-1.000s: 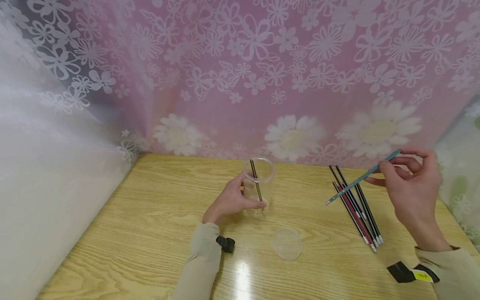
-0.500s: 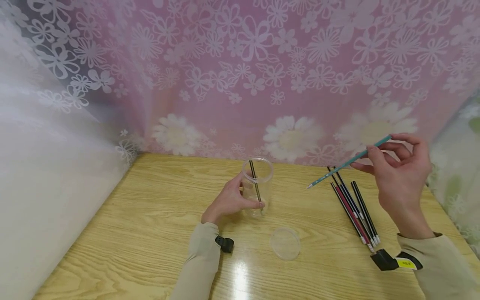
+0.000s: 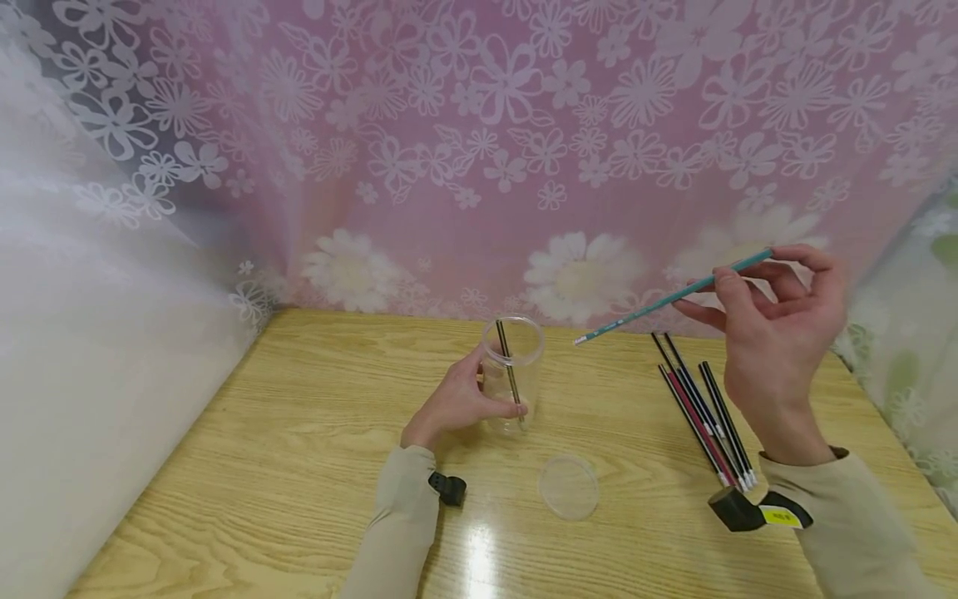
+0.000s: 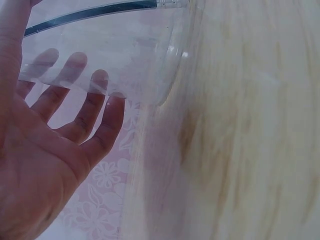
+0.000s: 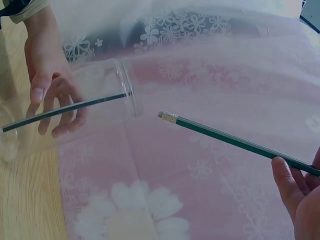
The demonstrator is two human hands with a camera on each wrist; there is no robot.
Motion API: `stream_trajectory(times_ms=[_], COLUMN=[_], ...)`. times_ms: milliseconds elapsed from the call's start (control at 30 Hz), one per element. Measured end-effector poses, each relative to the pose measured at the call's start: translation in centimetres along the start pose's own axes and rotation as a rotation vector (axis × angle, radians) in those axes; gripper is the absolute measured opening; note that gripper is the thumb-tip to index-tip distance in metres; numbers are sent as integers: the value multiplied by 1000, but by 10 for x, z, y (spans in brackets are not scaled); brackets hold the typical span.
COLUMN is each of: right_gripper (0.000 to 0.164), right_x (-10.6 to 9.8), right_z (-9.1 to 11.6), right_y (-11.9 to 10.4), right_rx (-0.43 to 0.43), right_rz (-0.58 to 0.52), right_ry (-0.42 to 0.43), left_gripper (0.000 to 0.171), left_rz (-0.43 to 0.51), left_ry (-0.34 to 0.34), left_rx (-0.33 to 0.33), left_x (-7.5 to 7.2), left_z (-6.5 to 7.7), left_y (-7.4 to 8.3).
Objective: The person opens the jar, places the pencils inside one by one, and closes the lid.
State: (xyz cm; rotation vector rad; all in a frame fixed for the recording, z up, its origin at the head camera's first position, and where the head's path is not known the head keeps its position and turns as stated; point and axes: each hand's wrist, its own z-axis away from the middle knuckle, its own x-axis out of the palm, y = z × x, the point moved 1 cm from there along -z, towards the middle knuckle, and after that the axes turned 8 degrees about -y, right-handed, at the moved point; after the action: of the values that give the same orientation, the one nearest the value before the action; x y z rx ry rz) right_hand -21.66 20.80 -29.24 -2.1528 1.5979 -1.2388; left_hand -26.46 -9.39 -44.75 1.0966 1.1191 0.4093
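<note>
My left hand [image 3: 462, 398] grips a clear plastic jar [image 3: 530, 378] that stands upright on the table, its thumb in front and its fingers curled behind. One dark pencil [image 5: 67, 109] leans inside the jar. In my right hand [image 3: 782, 341], a teal pencil [image 3: 666, 299] is pinched between thumb and fingers, its eraser end [image 5: 167, 116] pointing left and down toward the jar. That end is in the air to the right of the jar's open rim [image 3: 513, 339], apart from it. In the left wrist view, several fingertips [image 4: 100, 80] show through the jar's wall.
Several pencils [image 3: 707, 424], black, dark blue and red, lie in a loose bunch at the right of the wooden table [image 3: 299, 466]. A round clear lid [image 3: 569, 487] lies flat in front of the jar. A pink flowered curtain [image 3: 449, 166] hangs behind the table.
My right hand has carried the teal pencil leftward and up, away from above the bunch and closer to the jar. The left hand and the jar have stayed in place.
</note>
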Motion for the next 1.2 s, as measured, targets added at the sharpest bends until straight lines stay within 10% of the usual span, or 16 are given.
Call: stream_trajectory(times_ms=[1200], right_gripper=[37], right_x=[48], right_z=[14], right_y=[34], right_rx=[9], right_rz=[107], right_ry=[-222], left_gripper=[80], left_rz=[-3], left_ry=[-10], left_rx=[12], left_x=[0], left_z=[0], left_y=[-1])
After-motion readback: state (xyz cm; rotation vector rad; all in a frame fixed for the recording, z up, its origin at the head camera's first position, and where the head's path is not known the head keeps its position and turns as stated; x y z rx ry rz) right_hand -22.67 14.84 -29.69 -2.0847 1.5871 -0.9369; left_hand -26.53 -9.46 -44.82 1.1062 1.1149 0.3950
